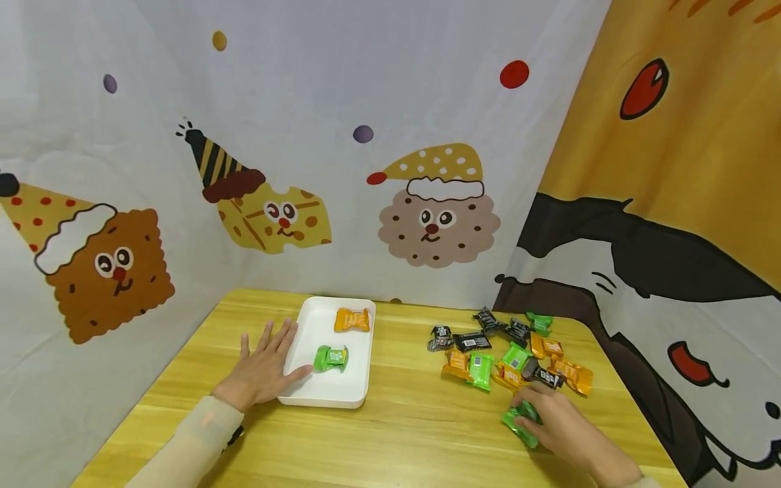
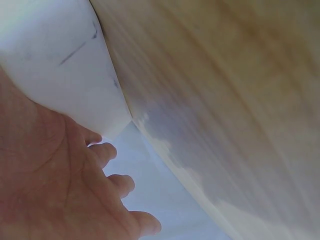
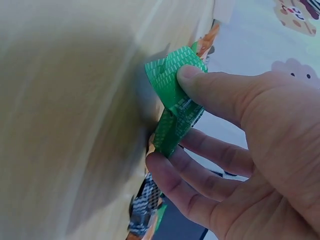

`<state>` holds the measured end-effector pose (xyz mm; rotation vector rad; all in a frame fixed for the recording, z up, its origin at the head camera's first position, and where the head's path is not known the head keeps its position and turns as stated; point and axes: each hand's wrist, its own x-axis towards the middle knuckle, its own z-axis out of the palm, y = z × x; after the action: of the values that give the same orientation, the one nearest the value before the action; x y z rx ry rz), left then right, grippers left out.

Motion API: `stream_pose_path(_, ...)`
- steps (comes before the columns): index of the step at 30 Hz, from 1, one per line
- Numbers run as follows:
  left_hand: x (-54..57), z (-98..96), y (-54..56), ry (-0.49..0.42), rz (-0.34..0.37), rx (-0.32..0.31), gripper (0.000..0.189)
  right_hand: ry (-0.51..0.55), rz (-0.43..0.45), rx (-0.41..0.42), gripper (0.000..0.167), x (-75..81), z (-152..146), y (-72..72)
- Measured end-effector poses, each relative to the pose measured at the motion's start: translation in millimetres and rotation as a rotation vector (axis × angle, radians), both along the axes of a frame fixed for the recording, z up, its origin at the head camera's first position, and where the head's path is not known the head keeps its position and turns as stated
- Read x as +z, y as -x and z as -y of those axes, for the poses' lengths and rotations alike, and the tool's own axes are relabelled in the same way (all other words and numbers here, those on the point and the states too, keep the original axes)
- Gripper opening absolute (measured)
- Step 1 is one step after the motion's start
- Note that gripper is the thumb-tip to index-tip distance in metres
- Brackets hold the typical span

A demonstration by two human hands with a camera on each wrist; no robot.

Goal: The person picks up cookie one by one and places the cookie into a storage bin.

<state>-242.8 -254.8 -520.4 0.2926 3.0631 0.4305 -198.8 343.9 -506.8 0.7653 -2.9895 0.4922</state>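
Observation:
My right hand [image 1: 558,420] pinches a green candy packet [image 3: 175,95] between thumb and fingers, close over the table at the near side of a loose pile of wrapped candies. My left hand [image 1: 264,366] lies with fingers spread against the left side of a white tray [image 1: 326,396], its thumb reaching over the rim. Inside the tray are an orange candy [image 1: 352,320] toward the back and a green candy [image 1: 331,359] nearer the front. In the left wrist view, the palm and straight fingers show beside the tray's white wall [image 2: 70,60].
Several black candies [image 1: 472,341], orange candies [image 1: 572,375] and green candies [image 1: 481,371] lie scattered on the right half of the wooden table [image 1: 415,434]. A printed cloth [image 1: 427,81] with cartoon figures hangs behind the table and along its sides.

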Motion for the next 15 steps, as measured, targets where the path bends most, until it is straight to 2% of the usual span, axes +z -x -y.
stream_pose_path(7,-0.8,0.3,1.0,-0.005,0.003,-0.002,0.108,0.025,-0.058,0.076,0.024,0.6,12,4.8)
stream_pose_path(15,-1.6,0.5,0.4,-0.015,0.005,0.001,0.108,0.049,-0.074,0.129,0.024,8.1,29,11.1)
